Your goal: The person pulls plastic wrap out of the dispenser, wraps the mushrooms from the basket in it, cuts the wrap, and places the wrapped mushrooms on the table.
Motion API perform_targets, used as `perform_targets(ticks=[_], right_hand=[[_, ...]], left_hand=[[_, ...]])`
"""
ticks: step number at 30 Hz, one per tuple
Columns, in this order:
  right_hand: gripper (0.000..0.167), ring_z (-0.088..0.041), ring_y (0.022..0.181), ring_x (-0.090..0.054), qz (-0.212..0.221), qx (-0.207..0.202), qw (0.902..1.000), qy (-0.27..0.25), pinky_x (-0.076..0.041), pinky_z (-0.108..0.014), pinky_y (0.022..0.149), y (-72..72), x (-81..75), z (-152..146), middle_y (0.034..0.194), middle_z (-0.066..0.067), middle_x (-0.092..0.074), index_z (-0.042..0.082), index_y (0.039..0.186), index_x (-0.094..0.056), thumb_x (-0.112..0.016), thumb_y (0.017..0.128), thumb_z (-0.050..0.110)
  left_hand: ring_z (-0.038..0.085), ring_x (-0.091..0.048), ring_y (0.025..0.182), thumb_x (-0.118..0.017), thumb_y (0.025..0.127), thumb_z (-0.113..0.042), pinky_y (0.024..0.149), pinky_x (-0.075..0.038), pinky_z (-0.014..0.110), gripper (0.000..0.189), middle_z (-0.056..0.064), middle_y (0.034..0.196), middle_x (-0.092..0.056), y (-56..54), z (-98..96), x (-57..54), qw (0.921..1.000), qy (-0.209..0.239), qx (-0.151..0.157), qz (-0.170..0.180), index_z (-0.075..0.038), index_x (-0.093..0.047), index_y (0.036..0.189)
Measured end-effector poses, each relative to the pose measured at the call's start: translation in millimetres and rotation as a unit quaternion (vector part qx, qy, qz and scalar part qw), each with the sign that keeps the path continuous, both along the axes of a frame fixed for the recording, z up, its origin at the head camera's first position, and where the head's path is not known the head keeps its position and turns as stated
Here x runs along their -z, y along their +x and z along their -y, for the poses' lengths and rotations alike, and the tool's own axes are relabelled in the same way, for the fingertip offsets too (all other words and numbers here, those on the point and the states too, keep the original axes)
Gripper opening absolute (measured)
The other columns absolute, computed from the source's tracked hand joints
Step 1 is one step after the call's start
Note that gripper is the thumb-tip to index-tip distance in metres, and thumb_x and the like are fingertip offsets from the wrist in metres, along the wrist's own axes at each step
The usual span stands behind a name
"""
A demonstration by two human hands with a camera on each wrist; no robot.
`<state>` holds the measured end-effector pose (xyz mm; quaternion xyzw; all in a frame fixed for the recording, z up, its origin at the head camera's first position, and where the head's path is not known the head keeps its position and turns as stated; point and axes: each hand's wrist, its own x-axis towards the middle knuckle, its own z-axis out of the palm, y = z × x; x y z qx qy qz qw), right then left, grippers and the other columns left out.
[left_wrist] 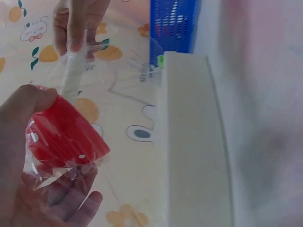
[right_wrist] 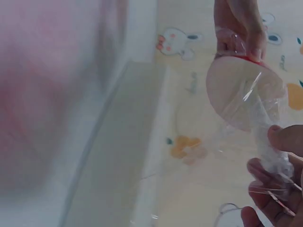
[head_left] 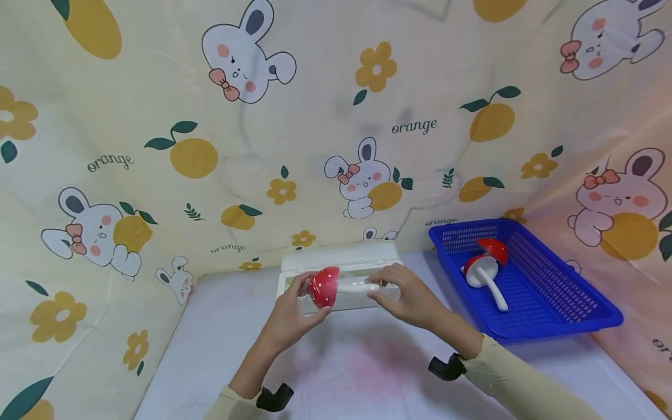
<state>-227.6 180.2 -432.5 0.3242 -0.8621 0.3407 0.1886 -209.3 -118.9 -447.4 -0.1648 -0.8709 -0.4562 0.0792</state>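
Observation:
A toy mushroom [head_left: 324,287] with a white-dotted red cap and white stem lies sideways in a clear plastic bag, held between both hands. My left hand [head_left: 290,312] grips the cap, thumb on one side and fingers on the other. At the stem's far end my right hand [head_left: 412,296] pinches the stem through the plastic. The right wrist view shows the cap's white underside [right_wrist: 241,92] and crinkled clear wrap [right_wrist: 274,163] around the stem. Behind and below the mushroom stands a white box [head_left: 357,300] with its lid [head_left: 341,255] raised at the back.
A blue basket [head_left: 546,335] at the right holds a red-capped mushroom [head_left: 482,272] with a white stem and another red cap [head_left: 494,249]. The white table [head_left: 220,326] runs back to a cloth [head_left: 315,116] printed with rabbits and oranges.

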Motion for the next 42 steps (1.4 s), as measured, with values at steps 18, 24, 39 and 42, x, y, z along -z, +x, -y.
perform_targets(ticks=[18, 24, 39, 42], right_hand=[[0.031, -0.013, 0.090, -0.064, 0.051, -0.080, 0.9954, 0.014, -0.059, -0.035, 0.080, 12.5, 82.0, -6.3, 0.098, 0.008, -0.072, 0.016, 0.110, -0.077, -0.090, 0.085, 0.005], [0.032, -0.013, 0.091, -0.065, 0.096, -0.088, 0.9911, 0.026, -0.057, -0.031, 0.081, 8.4, 93.8, -6.6, 0.102, 0.005, -0.073, 0.012, 0.111, -0.075, -0.089, 0.084, 0.002], [0.027, -0.007, 0.092, -0.061, 0.175, -0.051, 0.9806, 0.072, -0.054, -0.028, 0.082, -11.6, 112.5, 0.1, 0.101, 0.011, -0.071, 0.020, 0.112, -0.076, -0.089, 0.088, 0.016], [0.027, -0.009, 0.092, -0.062, 0.184, -0.047, 0.9786, 0.078, -0.054, -0.028, 0.082, -15.1, 112.4, 1.3, 0.101, 0.009, -0.072, 0.018, 0.112, -0.076, -0.089, 0.089, 0.016]], left_hand=[[0.028, -0.060, 0.137, -0.094, 0.082, -0.012, 0.113, -0.051, 0.053, 0.083, 0.007, 0.148, -0.061, 7.6, 6.8, 72.9, 0.9953, -0.022, 0.093, -0.018, -0.008, -0.048, 0.151], [0.026, -0.062, 0.131, -0.096, 0.080, -0.012, 0.111, -0.052, 0.054, 0.085, 0.007, 0.145, -0.063, 3.7, 9.3, 81.6, 0.9935, -0.032, 0.109, -0.010, -0.009, -0.048, 0.150], [0.027, -0.063, 0.131, -0.093, 0.086, -0.018, 0.113, -0.051, 0.053, 0.074, 0.007, 0.145, -0.064, -9.0, 5.0, 90.4, 0.9955, -0.045, 0.083, 0.006, -0.010, -0.052, 0.148], [0.027, -0.063, 0.131, -0.093, 0.086, -0.018, 0.112, -0.051, 0.053, 0.074, 0.007, 0.144, -0.064, -12.0, 2.2, 90.5, 0.9958, -0.053, 0.075, 0.002, -0.010, -0.052, 0.148]])
